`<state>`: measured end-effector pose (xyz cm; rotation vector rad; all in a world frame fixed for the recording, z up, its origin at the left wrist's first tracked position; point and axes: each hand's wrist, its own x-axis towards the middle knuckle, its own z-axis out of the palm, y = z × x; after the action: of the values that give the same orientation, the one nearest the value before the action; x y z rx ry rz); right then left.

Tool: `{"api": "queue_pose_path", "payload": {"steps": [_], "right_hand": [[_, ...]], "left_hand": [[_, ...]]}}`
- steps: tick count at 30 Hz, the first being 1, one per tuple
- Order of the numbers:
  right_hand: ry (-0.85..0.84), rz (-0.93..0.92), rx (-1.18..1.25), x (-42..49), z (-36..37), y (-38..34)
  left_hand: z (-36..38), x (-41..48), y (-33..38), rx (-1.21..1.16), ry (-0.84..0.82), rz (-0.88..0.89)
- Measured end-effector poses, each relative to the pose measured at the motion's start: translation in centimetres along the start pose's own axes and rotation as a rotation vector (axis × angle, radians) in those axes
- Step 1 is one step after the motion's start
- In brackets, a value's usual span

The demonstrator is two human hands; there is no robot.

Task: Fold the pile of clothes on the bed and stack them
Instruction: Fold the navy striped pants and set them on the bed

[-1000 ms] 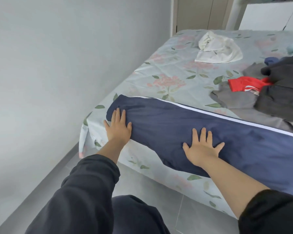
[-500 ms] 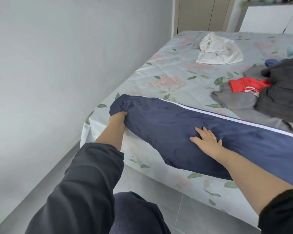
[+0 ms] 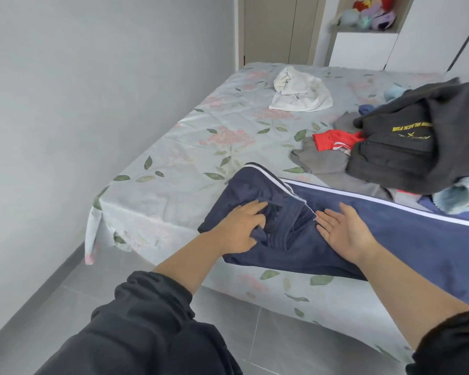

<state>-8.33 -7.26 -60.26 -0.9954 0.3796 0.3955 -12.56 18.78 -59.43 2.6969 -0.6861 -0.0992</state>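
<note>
Navy trousers (image 3: 390,226) with a white side stripe lie along the near edge of the bed (image 3: 173,185). Their left end is folded over to the right. My left hand (image 3: 241,228) grips that folded end, fingers curled into the bunched cloth. My right hand (image 3: 341,231) lies flat with straight fingers on the trousers just right of the fold. A pile of unfolded clothes sits at the right: a black garment (image 3: 406,152) with yellow print, a red piece (image 3: 333,139), a grey one (image 3: 322,163).
A crumpled white garment (image 3: 301,93) lies further back on the floral sheet. A grey wall runs along the left of the bed. Grey floor tiles (image 3: 255,334) are below the bed edge. A white cabinet with soft toys (image 3: 371,14) stands behind.
My left hand has carried the trousers' left end rightward and folded it over. My right hand has shifted right and stays flat beside the fold.
</note>
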Motion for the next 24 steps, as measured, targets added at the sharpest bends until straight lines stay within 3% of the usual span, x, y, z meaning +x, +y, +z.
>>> {"api": "queue_pose_path", "payload": {"steps": [3, 5, 7, 9, 11, 13, 16, 19, 24], "right_hand": [[-0.026, -0.029, -0.140, -0.1, 0.5, 0.3], [-0.029, -0.076, -0.378, -0.1, 1.3, 0.7], [0.015, -0.121, -0.639, -0.1, 2.2, 1.1], [0.106, -0.140, -0.776, 0.1, 3.3, 1.3], [0.181, -0.167, -0.920, 0.3, 4.6, 1.3], [0.160, -0.168, -1.078, 0.7, 5.7, 1.1], [0.076, -0.114, -1.232, 1.3, 7.1, -0.6], [0.089, -0.194, -1.245, 2.5, 8.0, -3.1], [0.282, -0.120, -1.320, 4.9, 7.2, -2.7]], "left_hand": [[0.5, -0.2, 0.4, -0.246, -0.122, -0.129], [-0.1, -0.1, 0.4, -0.424, -0.008, -0.194], [-0.4, 0.2, -0.2, -0.213, 0.243, -0.209], [-0.1, 0.5, -1.2, 0.084, 0.334, -0.320], [0.9, 0.6, -1.6, 0.175, 0.231, -0.464], [2.4, 0.6, -1.9, 0.245, 0.143, -0.482], [3.3, 0.5, -1.9, 0.357, 0.208, -0.391], [3.7, 1.0, -2.0, 0.418, 0.280, -0.254], [5.0, 2.7, -2.1, 0.261, 0.122, -0.408]]}}
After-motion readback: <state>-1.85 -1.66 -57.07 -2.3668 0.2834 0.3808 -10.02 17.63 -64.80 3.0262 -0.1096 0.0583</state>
